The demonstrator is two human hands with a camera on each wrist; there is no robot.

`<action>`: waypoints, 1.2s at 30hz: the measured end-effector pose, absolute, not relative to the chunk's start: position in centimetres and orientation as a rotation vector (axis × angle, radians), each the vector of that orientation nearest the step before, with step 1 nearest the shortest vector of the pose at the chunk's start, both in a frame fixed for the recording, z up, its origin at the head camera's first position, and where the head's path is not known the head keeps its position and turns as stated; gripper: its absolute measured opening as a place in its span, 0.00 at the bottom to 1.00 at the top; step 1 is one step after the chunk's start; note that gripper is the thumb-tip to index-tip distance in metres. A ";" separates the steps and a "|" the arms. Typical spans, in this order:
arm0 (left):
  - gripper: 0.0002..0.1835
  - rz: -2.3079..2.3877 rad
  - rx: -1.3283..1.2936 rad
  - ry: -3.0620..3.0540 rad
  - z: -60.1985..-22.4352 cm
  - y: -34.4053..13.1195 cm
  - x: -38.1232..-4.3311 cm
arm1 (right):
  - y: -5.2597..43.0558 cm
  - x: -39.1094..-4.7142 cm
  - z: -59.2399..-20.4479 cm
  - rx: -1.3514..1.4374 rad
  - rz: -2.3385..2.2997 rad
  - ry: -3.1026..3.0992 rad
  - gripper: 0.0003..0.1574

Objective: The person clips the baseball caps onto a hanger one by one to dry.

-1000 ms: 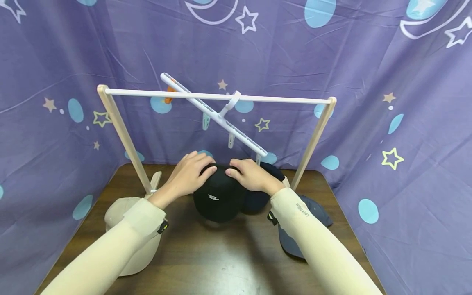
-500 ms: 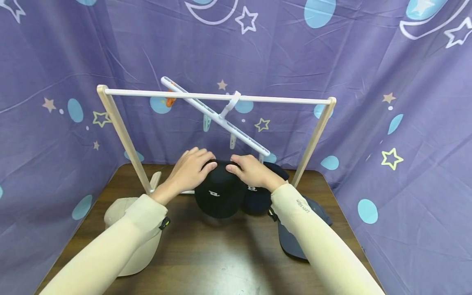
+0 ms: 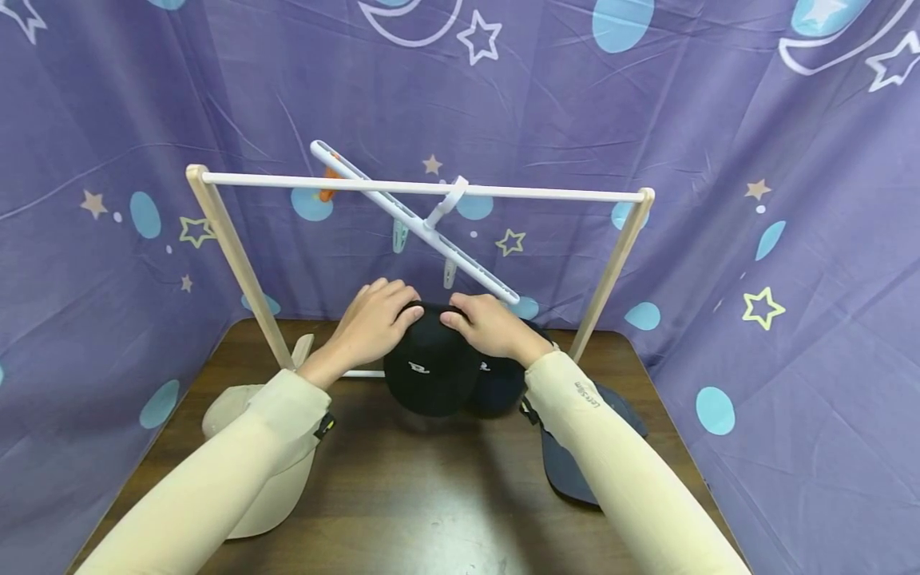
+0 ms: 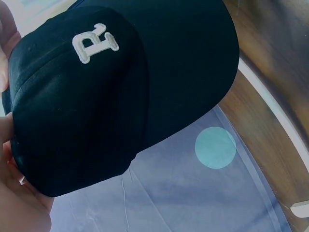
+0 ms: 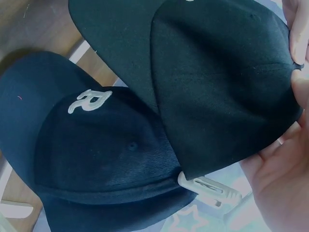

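Both hands pinch the top edge of a black cap (image 3: 431, 371) between thumbs and fingers, the left hand (image 3: 374, 323) at one side and the right hand (image 3: 494, 326) at the other. It hangs brim down, in the air under a white clip hanger (image 3: 424, 230); its white letter R faces the left wrist camera. Behind it to the right, partly covered, is a navy cap (image 5: 104, 150) with a similar letter. A white clip (image 5: 210, 188) sits at that cap's edge. Pale clips (image 3: 450, 273) dangle from the hanger above the hands, and an orange clip (image 3: 328, 188) sits near its far end.
The hanger hooks over a white rod (image 3: 561, 194) on a wooden-legged rack (image 3: 240, 267). A beige cap (image 3: 262, 499) lies left on the brown table (image 3: 417, 511); a dark grey-blue cap (image 3: 568, 471) lies right, partly under the right sleeve. A patterned purple curtain (image 3: 575, 112) surrounds it.
Both hands have raised the black cap slightly, shifting it a little right toward the hanger. The hanger swayed slightly and came back. The navy cap is more covered now than half a second ago.
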State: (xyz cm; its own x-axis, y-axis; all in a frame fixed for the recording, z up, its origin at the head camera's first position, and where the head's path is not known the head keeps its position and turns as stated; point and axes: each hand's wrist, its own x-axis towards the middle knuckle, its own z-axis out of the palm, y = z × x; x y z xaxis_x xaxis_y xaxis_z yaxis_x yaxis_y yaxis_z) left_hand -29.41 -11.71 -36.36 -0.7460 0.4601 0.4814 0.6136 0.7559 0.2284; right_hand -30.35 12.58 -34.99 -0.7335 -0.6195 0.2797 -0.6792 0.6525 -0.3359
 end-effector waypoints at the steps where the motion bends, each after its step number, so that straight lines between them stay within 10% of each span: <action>1: 0.10 -0.529 -0.817 -2.553 -36.3 -11.7 -29.5 | 12.5 -30.3 -34.9 1.068 0.634 -2.731 0.16; 36: 0.14 -0.832 -0.752 -2.608 -35.9 -11.1 -31.4 | 10.1 -29.9 -34.1 0.739 0.746 -2.783 0.18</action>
State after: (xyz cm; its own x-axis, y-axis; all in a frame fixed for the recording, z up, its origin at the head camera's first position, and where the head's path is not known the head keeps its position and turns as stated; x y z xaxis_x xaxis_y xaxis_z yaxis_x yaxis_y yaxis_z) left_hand -31.37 -11.08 -35.89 -0.8176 0.3881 0.4254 0.5627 0.6953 0.4471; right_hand -29.89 10.09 -34.11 -0.8635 -0.4198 0.2793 -0.5033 0.7526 -0.4247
